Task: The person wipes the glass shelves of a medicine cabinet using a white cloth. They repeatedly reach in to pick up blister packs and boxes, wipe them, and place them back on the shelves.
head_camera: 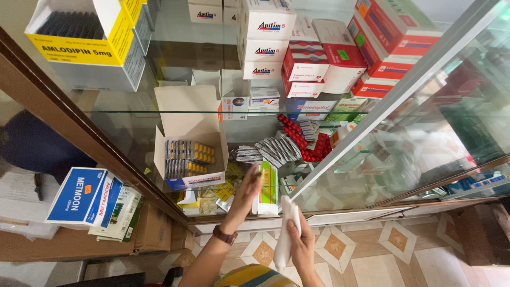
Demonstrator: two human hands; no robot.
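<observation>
At lower centre of the frame, left hand (245, 191) steadies the upright green-and-white carton (268, 189), fingers pressed flat; right hand (300, 240) fingers pinch a white cloth (286, 234), kept clear of the glass shelf (133, 119).

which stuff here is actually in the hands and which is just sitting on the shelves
In hand:
- left hand on the upright green and white carton
- right hand holding a white cloth

Lying about:
- open white box of blister packs
- red blister strips
- blue and white carton
- glass shelf

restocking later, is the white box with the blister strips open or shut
Open: the white box has its flap raised, and rows of blister strips show inside.
</observation>
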